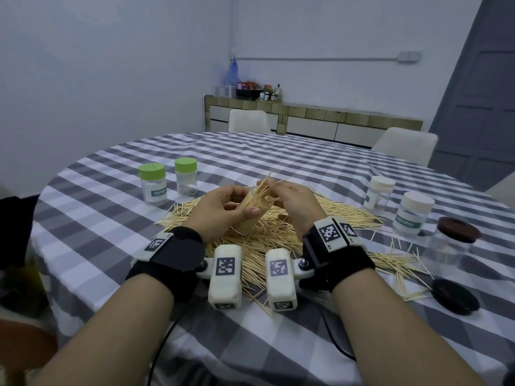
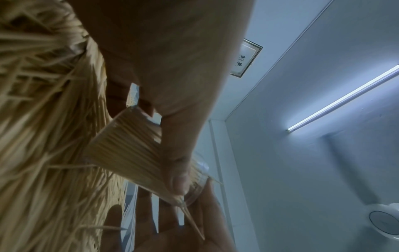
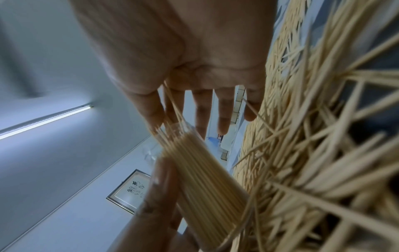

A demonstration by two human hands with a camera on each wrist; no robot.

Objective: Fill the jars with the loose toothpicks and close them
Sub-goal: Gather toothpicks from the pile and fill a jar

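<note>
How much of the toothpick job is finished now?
Little looks finished: only the jar in hand is packed. The left hand holds this open jar while the right hand feeds in toothpicks. Left: the big pile, near-empty capped jars, then lids.

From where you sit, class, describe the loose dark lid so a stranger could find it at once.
Start at the checked table and go to its near right edge, past the toothpick pile. The loose lid lies flat there, in front of the brown-capped jar. It alone sits on no jar.
</note>
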